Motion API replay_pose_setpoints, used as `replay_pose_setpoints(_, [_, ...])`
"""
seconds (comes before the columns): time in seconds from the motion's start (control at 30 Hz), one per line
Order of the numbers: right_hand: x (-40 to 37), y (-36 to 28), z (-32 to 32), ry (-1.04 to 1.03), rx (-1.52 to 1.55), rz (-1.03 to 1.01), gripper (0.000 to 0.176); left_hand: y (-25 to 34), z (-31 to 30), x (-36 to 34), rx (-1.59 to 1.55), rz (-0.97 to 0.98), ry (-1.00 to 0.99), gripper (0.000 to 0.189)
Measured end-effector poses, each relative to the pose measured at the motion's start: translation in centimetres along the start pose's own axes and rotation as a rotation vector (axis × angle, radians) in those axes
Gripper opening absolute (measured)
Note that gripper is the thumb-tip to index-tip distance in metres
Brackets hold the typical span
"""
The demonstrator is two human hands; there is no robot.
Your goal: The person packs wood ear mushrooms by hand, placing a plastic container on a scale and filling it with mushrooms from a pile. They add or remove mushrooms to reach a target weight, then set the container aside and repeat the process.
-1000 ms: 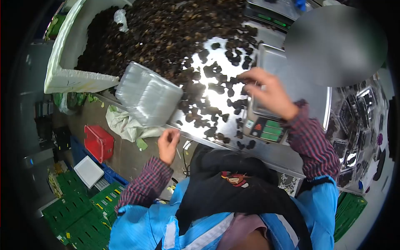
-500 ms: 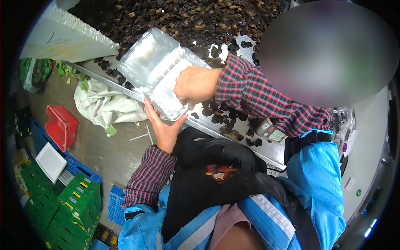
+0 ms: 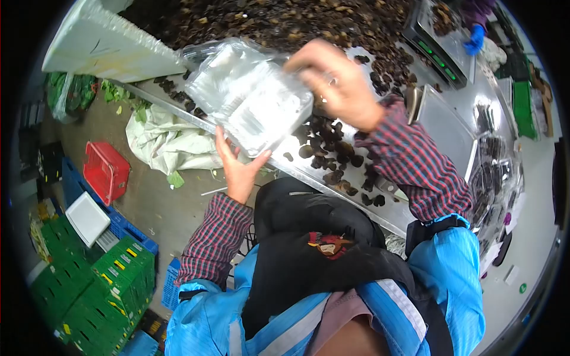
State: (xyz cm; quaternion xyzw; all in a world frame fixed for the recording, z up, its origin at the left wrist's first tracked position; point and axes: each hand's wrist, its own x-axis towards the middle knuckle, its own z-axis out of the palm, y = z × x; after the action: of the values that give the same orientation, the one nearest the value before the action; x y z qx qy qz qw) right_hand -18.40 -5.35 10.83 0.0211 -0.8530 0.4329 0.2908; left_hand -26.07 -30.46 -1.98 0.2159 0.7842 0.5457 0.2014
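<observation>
Head view: my left hand (image 3: 240,178) grasps the plastic boxes (image 3: 255,115) at the table edge (image 3: 320,185), I cannot tell whether my blurred right hand (image 3: 341,89) grips, and one-cornered support could tip them.

The plastic clamshell containers (image 3: 252,104) gleam at me, smooth and glossy; the metal worktop (image 3: 332,193) shines too. The polystyrene box (image 3: 113,47) looks matt and grainy, the pale sack (image 3: 172,139) creased, the plaid sleeves (image 3: 421,169) matt cloth, the green crates (image 3: 127,270) moulded plastic.
</observation>
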Motion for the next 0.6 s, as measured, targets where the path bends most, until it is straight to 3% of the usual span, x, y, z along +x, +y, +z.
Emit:
replay_pose_setpoints(0.03, [-0.5, -1.3, -2.7, 0.136, -0.16, -0.047, 0.019, -0.2, -0.1, -0.2, -0.043, -0.04, 0.003, 0.12])
replay_pose_setpoints(0.13, [-5.6, -2.8, -10.1, 0.444, -0.395, -0.088, 0.025, 1.0, -1.4, -0.6, 0.019, 0.113, 0.035, 0.107])
replay_pose_setpoints(0.2, [-11.3, -2.7, -14.0, 0.483, -0.71, -0.03, 0.023, 2.1, -2.0, 0.4, 0.08, 0.231, 0.052, 0.089])
replay_pose_setpoints(0.3, [-23.5, -2.1, -16.9, 0.308, -1.041, 0.31, 0.019, 6.6, -2.3, 6.0, 0.218, 0.394, -0.085, 0.046])
replay_pose_setpoints(0.4, [-30.2, -3.0, -16.6, 0.175, -0.969, 0.559, 0.017, 10.8, -0.2, 11.4, 0.287, 0.492, -0.205, 0.045])
replay_pose_setpoints(0.47, [-32.0, -3.9, -15.9, 0.142, -0.978, 0.664, 0.019, 12.1, 1.7, 15.1, 0.409, 0.471, -0.524, 0.047])
replay_pose_setpoints(0.5, [-31.7, -4.6, -15.2, 0.1, -1.055, 0.679, 0.021, 11.9, 2.8, 17.2, 0.411, 0.474, -0.532, 0.047])
replay_pose_setpoints(0.57, [-30.3, -5.0, -12.5, 0.197, -1.043, 0.672, 0.025, 10.6, 5.3, 21.5, 0.706, 0.643, -0.714, 0.052])
replay_pose_setpoints(0.6, [-29.1, -5.0, -10.6, 0.286, -1.029, 0.66, 0.029, 9.9, 6.8, 23.4, 0.8, 0.628, -0.749, 0.055])
